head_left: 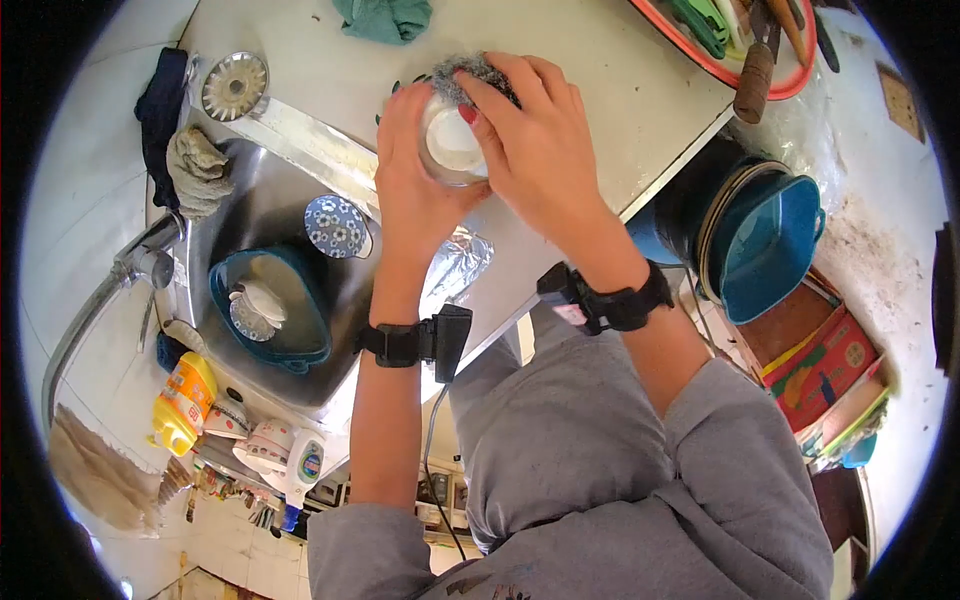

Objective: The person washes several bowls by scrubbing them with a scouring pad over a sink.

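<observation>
A white bowl (454,142) is held bottom up over the pale countertop, with its foot ring towards the camera. My left hand (420,157) grips it along its left and lower side. In my right hand (536,127) is a grey scouring pad (469,75), pressed to the bowl's upper rim; the fingers hide part of both. To the left, a blue-and-white patterned bowl (336,225) lies in the steel sink (255,180). Nearby in the sink, a blue plastic basin (217,281) holds water and small white dishes (259,304).
A faucet (142,262) with a rag (196,172) beside it is at the sink's left edge. Yellow detergent bottle (184,401) and stacked bowls (262,446) stand below. A green cloth (386,16) and red-rimmed tray (795,88) of utensils lie on the counter; blue buckets (772,247) stand right.
</observation>
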Demonstrator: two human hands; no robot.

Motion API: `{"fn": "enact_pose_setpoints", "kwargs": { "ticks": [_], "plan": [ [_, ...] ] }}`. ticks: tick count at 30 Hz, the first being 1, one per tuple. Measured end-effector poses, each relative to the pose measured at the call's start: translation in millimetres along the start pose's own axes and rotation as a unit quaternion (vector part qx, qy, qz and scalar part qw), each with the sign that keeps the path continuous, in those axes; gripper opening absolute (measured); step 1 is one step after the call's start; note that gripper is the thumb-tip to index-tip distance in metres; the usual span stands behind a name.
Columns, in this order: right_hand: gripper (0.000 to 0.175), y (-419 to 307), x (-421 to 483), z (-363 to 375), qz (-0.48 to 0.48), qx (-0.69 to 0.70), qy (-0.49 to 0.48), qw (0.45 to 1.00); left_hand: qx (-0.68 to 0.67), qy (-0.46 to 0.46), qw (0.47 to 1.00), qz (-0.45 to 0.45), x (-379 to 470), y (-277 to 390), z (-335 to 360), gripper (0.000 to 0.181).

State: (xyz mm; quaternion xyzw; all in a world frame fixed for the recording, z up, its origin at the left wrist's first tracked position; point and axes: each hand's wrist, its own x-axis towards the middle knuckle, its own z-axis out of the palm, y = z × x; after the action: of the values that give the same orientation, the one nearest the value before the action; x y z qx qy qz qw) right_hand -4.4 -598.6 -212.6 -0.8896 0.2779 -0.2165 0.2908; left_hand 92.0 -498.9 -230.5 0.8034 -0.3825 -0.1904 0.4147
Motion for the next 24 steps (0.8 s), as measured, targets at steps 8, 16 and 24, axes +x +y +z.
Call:
{"fn": "enact_pose_setpoints", "kwargs": {
  "ticks": [8, 16, 24],
  "plan": [
    [0.045, -11.9, -13.2, 4.9, 0.077, -0.022, -0.006, 0.997, 0.023, -0.046, 0.997, 0.065, 2.4, -6.5, -10.3, 0.089],
    [0.063, -5.1, -34.5, 1.0, 0.147, 0.070, 0.000, 0.987, 0.081, -0.162, 0.977, 0.111, 15.3, -5.1, -22.8, 0.088],
    [0.059, -0.3, -54.1, -6.2, 0.132, 0.047, -0.031, 0.990, 0.061, -0.180, 0.973, 0.128, 18.4, -14.2, -24.2, 0.091]
  ]
}}
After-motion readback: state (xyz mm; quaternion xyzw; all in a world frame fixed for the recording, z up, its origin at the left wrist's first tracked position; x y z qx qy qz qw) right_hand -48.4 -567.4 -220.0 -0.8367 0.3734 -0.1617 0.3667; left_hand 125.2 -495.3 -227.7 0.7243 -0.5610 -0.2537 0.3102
